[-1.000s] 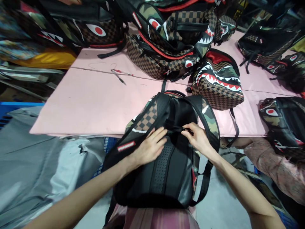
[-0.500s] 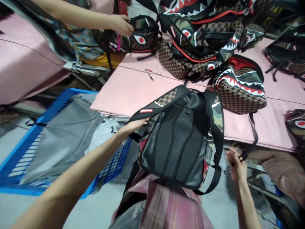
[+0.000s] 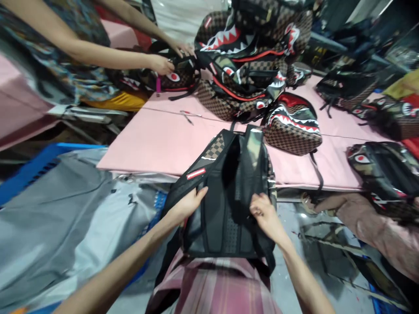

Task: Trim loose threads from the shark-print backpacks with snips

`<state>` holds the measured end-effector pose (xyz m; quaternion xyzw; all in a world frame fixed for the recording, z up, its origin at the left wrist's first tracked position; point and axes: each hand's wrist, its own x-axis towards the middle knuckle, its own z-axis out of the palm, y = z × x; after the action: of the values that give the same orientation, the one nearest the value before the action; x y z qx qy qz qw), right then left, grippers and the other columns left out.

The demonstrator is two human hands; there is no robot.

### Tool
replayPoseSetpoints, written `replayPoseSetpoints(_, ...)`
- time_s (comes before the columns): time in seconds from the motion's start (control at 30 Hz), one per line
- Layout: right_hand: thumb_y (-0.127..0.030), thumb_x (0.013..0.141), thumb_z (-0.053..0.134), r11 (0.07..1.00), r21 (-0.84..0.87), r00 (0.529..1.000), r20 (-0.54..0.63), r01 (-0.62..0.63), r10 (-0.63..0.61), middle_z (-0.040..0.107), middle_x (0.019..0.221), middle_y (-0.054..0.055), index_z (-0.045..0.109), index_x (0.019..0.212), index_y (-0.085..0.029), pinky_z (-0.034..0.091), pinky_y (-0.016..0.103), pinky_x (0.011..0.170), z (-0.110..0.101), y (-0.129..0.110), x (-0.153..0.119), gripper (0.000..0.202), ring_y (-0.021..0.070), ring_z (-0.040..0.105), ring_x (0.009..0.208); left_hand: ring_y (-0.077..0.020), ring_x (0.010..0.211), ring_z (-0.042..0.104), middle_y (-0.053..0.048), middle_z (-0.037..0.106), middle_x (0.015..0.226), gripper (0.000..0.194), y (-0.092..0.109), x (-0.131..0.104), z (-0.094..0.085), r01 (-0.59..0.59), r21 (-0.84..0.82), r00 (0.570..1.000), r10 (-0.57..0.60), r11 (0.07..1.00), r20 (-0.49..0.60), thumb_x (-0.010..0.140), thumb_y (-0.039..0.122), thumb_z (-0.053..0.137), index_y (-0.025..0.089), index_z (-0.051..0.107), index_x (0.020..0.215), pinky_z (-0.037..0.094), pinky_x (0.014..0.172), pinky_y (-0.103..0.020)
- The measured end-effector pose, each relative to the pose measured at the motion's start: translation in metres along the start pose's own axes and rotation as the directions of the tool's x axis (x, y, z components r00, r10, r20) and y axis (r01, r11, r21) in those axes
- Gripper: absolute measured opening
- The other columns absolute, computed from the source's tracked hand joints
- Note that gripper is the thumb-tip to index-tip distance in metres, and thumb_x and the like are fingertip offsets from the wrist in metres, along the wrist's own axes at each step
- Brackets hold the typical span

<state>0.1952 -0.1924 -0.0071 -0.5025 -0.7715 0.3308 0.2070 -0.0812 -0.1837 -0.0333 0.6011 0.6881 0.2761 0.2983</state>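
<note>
Backpack [image 3: 216, 218] under curled right hand [image 3: 264, 214]

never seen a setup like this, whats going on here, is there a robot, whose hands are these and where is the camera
No robot here: these are a person's bare hands, seen from a camera worn on that person's head, looking forward and down. The left hand is at a shoulder strap of a black-backed backpack, fingers hidden. The right hand is curled over the other side; whether it grips anything is unclear. The backpack's top overlaps the edge of a pink table. On the table lie more patterned bags and two pens. At upper left, another person's hands are at a different bag.
</note>
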Motion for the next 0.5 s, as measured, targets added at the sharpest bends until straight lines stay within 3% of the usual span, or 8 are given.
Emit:
replayPoseSetpoints(0.07,-0.006,0.073,0.04,0.99,-0.087,0.958,0.274,0.112,-0.085,0.068,0.089,0.004,0.062,0.08,-0.02,0.039,0.032,0.092,-0.002,-0.025,-0.006,0.026,0.0174,0.06,0.093,-0.0291,0.128,0.039,-0.014,0.048,0.135,0.051,0.021,-0.018,-0.017,-0.34,0.114,0.935,0.322,0.934,0.151,0.084,0.04,0.049,0.013,0.05,0.127,0.033,0.105,-0.044)
replayPoseSetpoints(0.13,-0.002,0.071,0.04,0.981,-0.136,0.915,0.396,0.14,-0.076,0.068,0.09,0.005,0.062,0.089,-0.019,0.042,0.028,0.084,-0.005,-0.037,-0.012,0.033,0.0174,0.061,0.09,-0.0221,0.118,0.052,-0.006,0.053,0.131,0.042,0.037,-0.03,-0.043,-0.565,-0.075,0.726,0.539,0.821,0.426,0.086,0.038,0.047,0.024,0.054,0.125,0.046,0.096,-0.033)
replayPoseSetpoints(0.17,-0.001,0.071,0.04,0.981,-0.14,0.908,0.413,0.134,-0.065,0.068,0.092,0.005,0.062,0.093,-0.019,0.043,0.027,0.082,-0.008,-0.038,-0.015,0.036,0.0174,0.061,0.091,-0.0185,0.109,0.059,-0.001,0.058,0.126,0.036,0.041,-0.03,-0.058,-0.56,-0.202,0.628,0.571,0.803,0.53,0.087,0.039,0.047,0.031,0.058,0.12,0.05,0.088,-0.027)
replayPoseSetpoints(0.2,-0.001,0.072,0.039,0.984,-0.129,0.908,0.414,0.122,-0.058,0.068,0.094,0.005,0.062,0.096,-0.019,0.043,0.026,0.082,-0.011,-0.035,-0.016,0.038,0.0171,0.061,0.092,-0.0158,0.098,0.064,0.003,0.064,0.116,0.03,0.041,-0.025,-0.071,-0.497,-0.292,0.611,0.568,0.817,0.551,0.088,0.041,0.046,0.035,0.062,0.113,0.053,0.08,-0.024)
replayPoseSetpoints(0.3,-0.005,0.076,0.041,0.997,-0.023,0.941,0.335,0.067,-0.055,0.068,0.1,0.004,0.064,0.101,-0.021,0.044,0.027,0.084,-0.026,-0.012,-0.013,0.038,0.0172,0.062,0.095,-0.0157,0.089,0.064,0.003,0.071,0.1,0.045,0.017,0.014,-0.093,-0.195,-0.366,0.928,0.292,0.91,0.231,0.092,0.051,0.029,0.031,0.065,0.109,0.052,0.077,-0.03)
replayPoseSetpoints(0.33,-0.009,0.079,0.042,0.999,0.037,0.966,0.257,0.03,-0.039,0.069,0.1,0.004,0.065,0.101,-0.022,0.044,0.029,0.085,-0.032,0.001,-0.008,0.034,0.0178,0.062,0.095,-0.0179,0.095,0.062,0.0,0.07,0.102,0.052,0.004,0.032,-0.091,-0.086,-0.403,0.987,0.134,0.911,0.091,0.091,0.055,0.025,0.026,0.064,0.112,0.05,0.082,-0.034)
replayPoseSetpoints(0.4,-0.021,0.085,0.043,0.973,0.227,0.999,-0.004,-0.047,0.049,0.069,0.103,0.005,0.066,0.101,-0.023,0.044,0.033,0.089,-0.044,0.033,0.007,0.028,0.0193,0.062,0.098,-0.0218,0.103,0.058,-0.007,0.068,0.106,0.056,-0.021,0.067,-0.074,0.11,-0.526,0.986,-0.157,0.843,-0.047,0.081,0.061,0.045,0.017,0.061,0.112,0.048,0.088,-0.036)
replayPoseSetpoints(0.5,-0.044,0.086,0.045,0.847,0.53,0.884,-0.379,-0.035,0.274,0.066,0.111,0.007,0.067,0.101,-0.023,0.042,0.039,0.094,-0.054,0.089,0.038,0.034,0.0228,0.057,0.109,-0.022,0.102,0.06,-0.008,0.068,0.104,0.06,-0.036,0.096,-0.033,0.33,-0.682,0.92,-0.384,0.652,0.078,0.066,0.059,0.064,0.014,0.06,0.105,0.049,0.087,-0.031)
